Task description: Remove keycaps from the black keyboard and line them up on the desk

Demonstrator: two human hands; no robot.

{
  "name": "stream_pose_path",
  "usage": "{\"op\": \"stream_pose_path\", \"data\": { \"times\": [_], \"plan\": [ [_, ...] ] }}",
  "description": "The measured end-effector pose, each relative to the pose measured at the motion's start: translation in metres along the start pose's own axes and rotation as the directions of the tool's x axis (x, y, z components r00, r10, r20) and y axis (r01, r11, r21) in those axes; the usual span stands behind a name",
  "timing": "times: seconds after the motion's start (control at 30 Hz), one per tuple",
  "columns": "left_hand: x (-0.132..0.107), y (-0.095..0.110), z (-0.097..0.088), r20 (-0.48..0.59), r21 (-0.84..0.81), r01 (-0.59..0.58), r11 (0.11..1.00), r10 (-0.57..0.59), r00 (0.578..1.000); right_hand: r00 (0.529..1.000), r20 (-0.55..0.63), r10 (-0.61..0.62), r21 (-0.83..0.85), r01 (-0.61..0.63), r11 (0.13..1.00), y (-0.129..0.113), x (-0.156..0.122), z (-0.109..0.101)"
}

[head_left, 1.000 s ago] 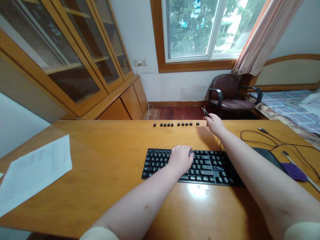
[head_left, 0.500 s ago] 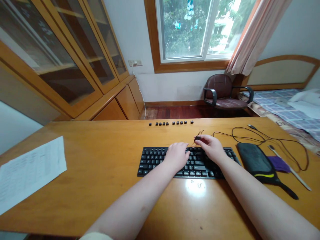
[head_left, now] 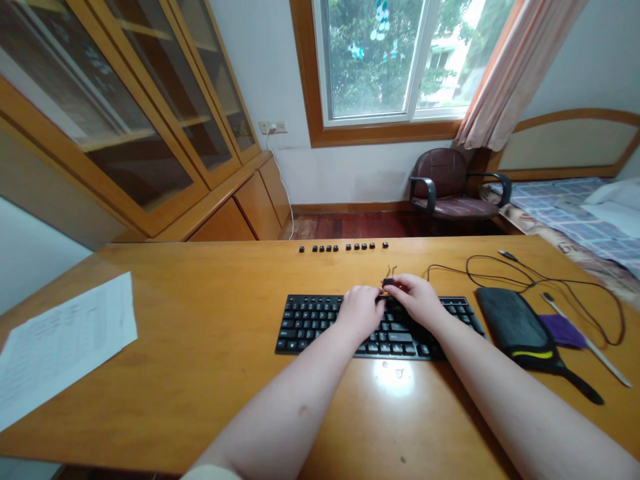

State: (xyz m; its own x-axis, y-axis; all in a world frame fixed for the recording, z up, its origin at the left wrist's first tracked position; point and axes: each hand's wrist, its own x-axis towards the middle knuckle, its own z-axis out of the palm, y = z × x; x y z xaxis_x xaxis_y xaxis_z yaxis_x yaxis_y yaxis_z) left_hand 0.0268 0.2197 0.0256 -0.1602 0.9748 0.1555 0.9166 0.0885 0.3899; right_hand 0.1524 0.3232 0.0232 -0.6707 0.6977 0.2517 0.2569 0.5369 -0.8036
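A black keyboard [head_left: 310, 325] lies on the wooden desk in front of me, partly covered by my hands. Between its thumb and fingertips my right hand [head_left: 417, 297] pinches a small keycap puller [head_left: 389, 283], black in the middle with two thin wire prongs pointing up. Right beside it, my left hand [head_left: 361, 308] rests over the keyboard's upper middle keys, fingers curled and thumb drawn in. The left fingertips meet close to the puller; whatever they hold is hidden. Several loose black keycaps [head_left: 357, 247] stand in a row along the desk's far edge.
A black cable [head_left: 470, 270] with a USB plug loops at the right. Near it lie a dark grey brush-like pad with a handle [head_left: 517, 327], a purple cloth [head_left: 564, 331] and a thin white brush [head_left: 607, 363]. Printed paper [head_left: 70, 340] lies at the left.
My right hand has moved slightly left and down with the keycap puller, closer to my left hand. The left hand has shifted a little right, so the fingertips now nearly meet.
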Motion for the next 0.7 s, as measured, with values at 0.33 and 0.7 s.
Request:
{"op": "stream_pose_path", "data": {
  "times": [0.33,0.7],
  "plan": [
    [0.0007,-0.0003,0.0034,0.006,0.027,0.03,0.999,-0.03,1.0,0.998,0.052,-0.023,-0.095,0.028,0.995,-0.0059,-0.0025,0.0003],
    [0.003,-0.0004,-0.0006,0.021,-0.029,0.044,0.999,-0.044,0.999,0.997,0.061,-0.052,-0.304,0.069,0.95,-0.006,-0.0088,-0.0008]
  ]
}}
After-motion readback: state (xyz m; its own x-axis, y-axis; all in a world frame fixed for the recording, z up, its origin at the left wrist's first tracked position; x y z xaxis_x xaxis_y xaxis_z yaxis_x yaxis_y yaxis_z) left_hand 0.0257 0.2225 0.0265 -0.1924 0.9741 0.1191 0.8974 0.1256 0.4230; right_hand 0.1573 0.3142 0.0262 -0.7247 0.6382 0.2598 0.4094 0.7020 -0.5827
